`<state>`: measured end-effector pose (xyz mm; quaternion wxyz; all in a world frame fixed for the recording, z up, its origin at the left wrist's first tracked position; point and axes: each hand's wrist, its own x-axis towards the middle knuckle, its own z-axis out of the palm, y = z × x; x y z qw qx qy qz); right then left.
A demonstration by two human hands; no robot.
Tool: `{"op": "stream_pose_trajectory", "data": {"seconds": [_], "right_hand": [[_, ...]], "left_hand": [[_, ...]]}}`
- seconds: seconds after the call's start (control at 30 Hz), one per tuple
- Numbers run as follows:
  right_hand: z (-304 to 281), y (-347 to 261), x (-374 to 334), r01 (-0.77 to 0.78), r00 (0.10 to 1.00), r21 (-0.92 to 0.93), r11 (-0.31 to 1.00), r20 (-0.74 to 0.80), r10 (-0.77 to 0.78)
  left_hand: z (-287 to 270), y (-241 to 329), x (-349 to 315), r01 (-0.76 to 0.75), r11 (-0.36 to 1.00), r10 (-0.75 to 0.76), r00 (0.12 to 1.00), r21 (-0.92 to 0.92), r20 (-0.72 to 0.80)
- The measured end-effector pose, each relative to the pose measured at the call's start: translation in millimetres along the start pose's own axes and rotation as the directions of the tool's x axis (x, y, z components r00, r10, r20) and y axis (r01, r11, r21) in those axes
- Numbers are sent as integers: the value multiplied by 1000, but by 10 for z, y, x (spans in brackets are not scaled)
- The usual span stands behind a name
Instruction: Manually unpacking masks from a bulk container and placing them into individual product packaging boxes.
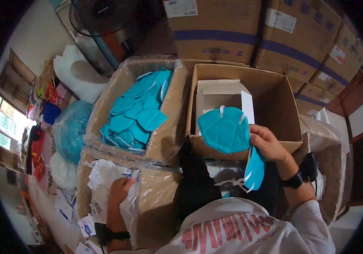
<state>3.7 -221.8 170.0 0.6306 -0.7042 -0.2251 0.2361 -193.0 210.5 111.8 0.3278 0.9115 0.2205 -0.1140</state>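
Observation:
My right hand point(264, 142) is closed on teal face masks above the front of an open carton. One cup-shaped mask point(224, 130) faces up with white strap ends at its top edge. Another folded mask point(255, 168) hangs below my fingers, its white ear loops dangling. Down at the left, my left hand point(123, 187) is inside a carton point(158, 207) of white and clear packaging. Its fingers are curled and partly hidden against a thin clear plastic bag point(130, 205).
A plastic-lined carton point(176, 93) heaped with teal masks point(137, 110) stands at the far left. The open carton point(274, 97) in front holds a small white box point(217, 86). Large sealed cartons point(215, 31) are stacked behind. Another open box point(329, 169) stands at the right.

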Motion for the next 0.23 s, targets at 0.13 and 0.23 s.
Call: {"op": "stream_pose_trajectory", "data": {"seconds": [0.13,0.23], "right_hand": [[127,130,-75,66,992,91,994,103,-75],[172,169,-212,-58,963,189,980,268,5]], "left_hand": [[729,1228,177,16,438,683,645,-899,344],[1745,1212,449,205,154,674,694,-967,255]]}}
